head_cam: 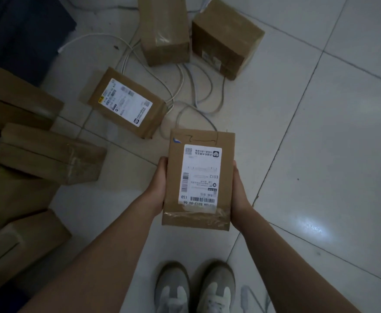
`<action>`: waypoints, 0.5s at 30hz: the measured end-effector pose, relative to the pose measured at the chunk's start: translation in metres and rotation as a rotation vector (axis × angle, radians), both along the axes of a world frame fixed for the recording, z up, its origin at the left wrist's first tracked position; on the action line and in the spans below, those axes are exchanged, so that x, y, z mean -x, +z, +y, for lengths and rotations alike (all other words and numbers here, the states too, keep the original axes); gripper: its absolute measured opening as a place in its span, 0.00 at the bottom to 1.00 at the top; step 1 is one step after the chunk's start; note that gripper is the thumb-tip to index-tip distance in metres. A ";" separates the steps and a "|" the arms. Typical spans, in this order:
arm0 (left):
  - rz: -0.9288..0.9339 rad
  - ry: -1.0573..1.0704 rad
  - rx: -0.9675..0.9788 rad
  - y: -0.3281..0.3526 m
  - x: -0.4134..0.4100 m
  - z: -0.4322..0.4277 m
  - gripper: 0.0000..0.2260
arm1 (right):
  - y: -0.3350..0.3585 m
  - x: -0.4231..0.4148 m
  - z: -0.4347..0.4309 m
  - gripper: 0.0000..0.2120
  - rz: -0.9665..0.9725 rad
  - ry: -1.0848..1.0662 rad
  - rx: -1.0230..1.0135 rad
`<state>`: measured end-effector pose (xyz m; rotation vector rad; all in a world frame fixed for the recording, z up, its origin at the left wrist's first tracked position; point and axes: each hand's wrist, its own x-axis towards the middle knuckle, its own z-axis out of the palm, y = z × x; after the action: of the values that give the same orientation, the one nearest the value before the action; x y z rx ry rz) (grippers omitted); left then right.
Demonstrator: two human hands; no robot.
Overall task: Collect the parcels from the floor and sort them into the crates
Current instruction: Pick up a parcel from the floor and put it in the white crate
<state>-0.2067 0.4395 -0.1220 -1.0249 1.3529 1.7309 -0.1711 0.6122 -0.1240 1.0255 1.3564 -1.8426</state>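
I hold a flat brown cardboard parcel [173, 195] with a white shipping label facing up, lifted above the tiled floor in front of my shoes. My left hand [159, 186] grips its left edge and my right hand [239, 195] grips its right edge; the fingers underneath are hidden. Another labelled parcel [126, 102] lies on the floor to the upper left. Two plain boxes stand farther back, one tall [164, 30] and one cube-shaped [226, 37]. No crate is visible.
Several more cardboard boxes [49, 154] are piled along the left side. White cables [194, 93] loop across the floor between the parcels. A dark object [22, 30] sits at top left. Bare tiled floor [331, 143] stretches to the right.
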 end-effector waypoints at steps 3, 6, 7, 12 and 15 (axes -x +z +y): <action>0.039 -0.002 -0.017 0.014 0.002 -0.013 0.22 | 0.016 0.009 -0.007 0.34 0.034 0.083 -0.011; 0.071 0.023 -0.023 0.054 0.016 -0.024 0.25 | 0.048 0.027 -0.018 0.35 0.081 0.090 -0.012; 0.085 0.031 -0.031 0.074 0.024 -0.028 0.25 | 0.068 0.036 -0.023 0.34 0.105 0.095 -0.013; 0.247 0.108 -0.026 0.215 0.074 -0.060 0.25 | 0.200 0.101 -0.052 0.34 0.272 0.227 -0.019; 0.332 0.165 -0.007 0.340 0.095 -0.083 0.25 | 0.323 0.139 -0.077 0.34 0.406 0.246 -0.015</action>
<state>-0.3019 0.3562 0.2175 -0.8926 1.4959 2.0996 -0.3103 0.5348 0.1989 0.4738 1.6468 -1.9153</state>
